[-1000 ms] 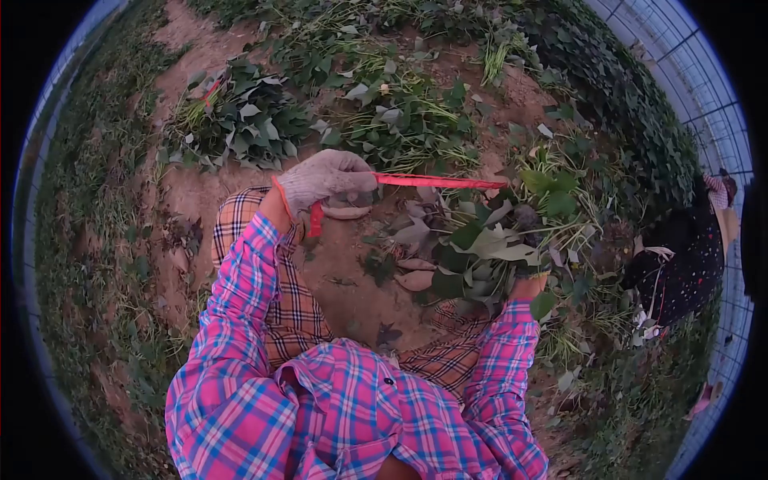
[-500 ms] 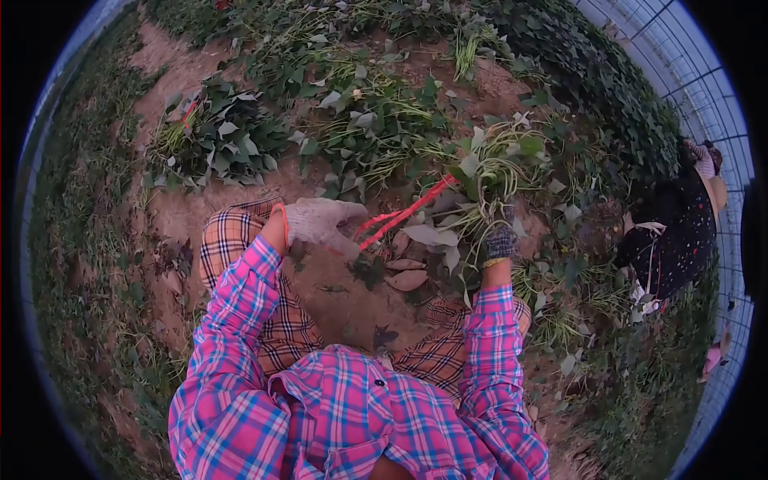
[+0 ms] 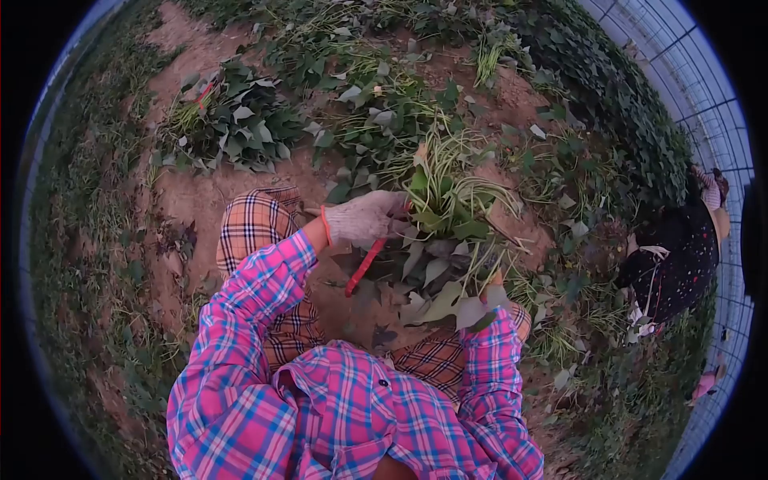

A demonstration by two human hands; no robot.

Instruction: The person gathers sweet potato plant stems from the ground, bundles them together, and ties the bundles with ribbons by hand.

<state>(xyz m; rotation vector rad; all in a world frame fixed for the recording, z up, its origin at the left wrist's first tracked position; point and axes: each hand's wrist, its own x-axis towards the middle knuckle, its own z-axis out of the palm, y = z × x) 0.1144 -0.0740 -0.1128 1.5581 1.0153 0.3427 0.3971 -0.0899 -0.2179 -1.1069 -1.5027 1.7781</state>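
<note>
My left hand (image 3: pixel 364 219), in a pale knit glove, is closed on a red strip (image 3: pixel 366 267) at the left side of a leafy bundle of cut vines (image 3: pixel 448 204). One end of the strip hangs down below the fingers. The bundle stands in front of me with its pale green stems up and its broad leaves drooping. My right hand (image 3: pixel 485 268) is at the bundle's right side, mostly covered by leaves and stems, so its fingers do not show.
A tied bundle with a red band (image 3: pixel 240 116) lies at the upper left. Loose vines (image 3: pixel 376 112) cover soil ahead. Another person in dark speckled clothing (image 3: pixel 676 260) bends at the right, near a wire-grid wall (image 3: pixel 704 88).
My left hand has moved right, up to the bundle, and the strip no longer stretches across between the hands. The bundle has been raised and turned stems up.
</note>
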